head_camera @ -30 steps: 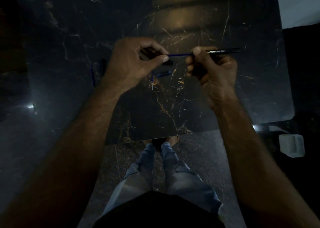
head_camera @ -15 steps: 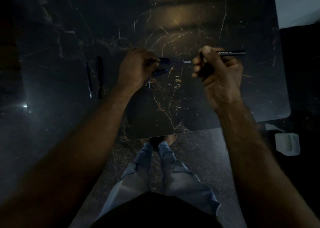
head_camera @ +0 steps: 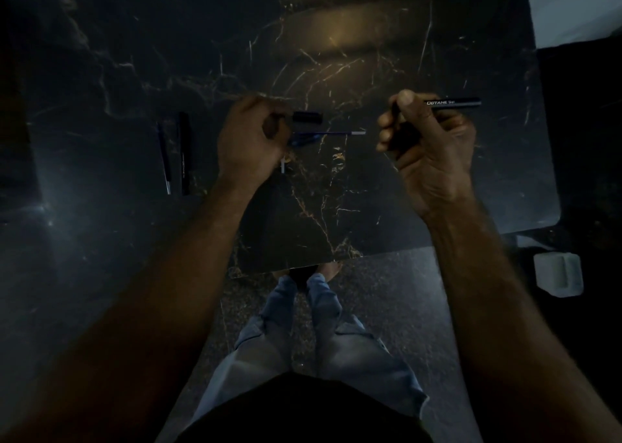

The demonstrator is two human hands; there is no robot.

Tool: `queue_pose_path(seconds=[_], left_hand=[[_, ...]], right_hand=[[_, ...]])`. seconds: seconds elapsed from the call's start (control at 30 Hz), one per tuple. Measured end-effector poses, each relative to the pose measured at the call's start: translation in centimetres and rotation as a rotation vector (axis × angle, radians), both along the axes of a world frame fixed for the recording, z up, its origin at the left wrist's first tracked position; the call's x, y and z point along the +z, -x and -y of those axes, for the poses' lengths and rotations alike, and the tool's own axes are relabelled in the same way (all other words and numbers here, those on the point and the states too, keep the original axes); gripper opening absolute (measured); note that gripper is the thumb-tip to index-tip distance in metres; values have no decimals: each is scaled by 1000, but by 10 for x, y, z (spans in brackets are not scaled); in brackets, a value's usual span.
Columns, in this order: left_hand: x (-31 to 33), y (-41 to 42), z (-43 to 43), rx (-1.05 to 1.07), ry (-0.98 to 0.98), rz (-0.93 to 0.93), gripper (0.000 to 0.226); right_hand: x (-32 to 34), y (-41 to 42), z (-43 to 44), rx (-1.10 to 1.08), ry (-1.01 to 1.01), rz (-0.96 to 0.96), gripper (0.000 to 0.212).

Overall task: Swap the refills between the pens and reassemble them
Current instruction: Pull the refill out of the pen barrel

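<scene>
A dark marble table with pale gold veins is seen from above and fills the upper part of the view. Below its near edge, at 6 o'clock, legs in light blue jeans are seen over a speckled floor. A white block is seen on the floor at about 4 o'clock, off the table's right corner.

The right hand is raised at 3 o'clock of the table's middle. It is clenched round a black barrel printed OCTANE, which is pinned under the thumb and points away toward 3 o'clock.

The left hand is held at 9 o'clock of the middle, with its fingers curled. The blue refill runs from its fingertips toward 3 o'clock, and its pale tip ends short of the right hand. Whether this refill is pinched or merely touched cannot be told.

A second black barrel lies well out at 9 o'clock of the left hand, along the 12-to-6 line. A thin dark refill lies just beside it on its 9 o'clock side.

A short black cap is seen just at 12 o'clock of the blue refill. A small blue piece is seen just at 6 o'clock of that refill's left end, and a small pale piece lies at 6 o'clock of the left fingers.
</scene>
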State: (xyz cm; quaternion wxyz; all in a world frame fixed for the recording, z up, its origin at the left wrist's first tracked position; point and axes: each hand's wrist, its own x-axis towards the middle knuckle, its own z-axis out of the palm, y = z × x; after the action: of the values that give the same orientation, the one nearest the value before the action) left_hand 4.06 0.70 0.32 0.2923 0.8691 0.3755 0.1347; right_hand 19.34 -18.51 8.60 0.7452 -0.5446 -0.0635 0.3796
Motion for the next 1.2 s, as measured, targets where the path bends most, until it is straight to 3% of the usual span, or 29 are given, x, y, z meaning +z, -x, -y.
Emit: queue_pose_path(seconds=[0.13,0.3,0.8,0.9,0.97,1.03,1.1,1.2], left_hand=[[6,16,9,191,92,-109,8],[-1,22,23,249,214,-356,26],[10,10,14,285,177,-551,53],[16,12,12,409,467,-277,31],[32,11,15,512,706,90,27],[60,4,21,462,860,454,27],[91,-8,30,312,881,678,22],[124,-26,43,137,808,816,16]], right_hand=[[-3,1,0,13,2,-3,14],[-3,3,-4,27,2,1,14],[0,1,1,43,-31,-11,12],[2,3,2,22,-13,-24,11],[5,6,2,17,-24,-44,6],[9,9,-1,31,-74,-67,7],[17,14,-6,43,-133,-114,10],[31,19,-15,63,-230,-222,18]])
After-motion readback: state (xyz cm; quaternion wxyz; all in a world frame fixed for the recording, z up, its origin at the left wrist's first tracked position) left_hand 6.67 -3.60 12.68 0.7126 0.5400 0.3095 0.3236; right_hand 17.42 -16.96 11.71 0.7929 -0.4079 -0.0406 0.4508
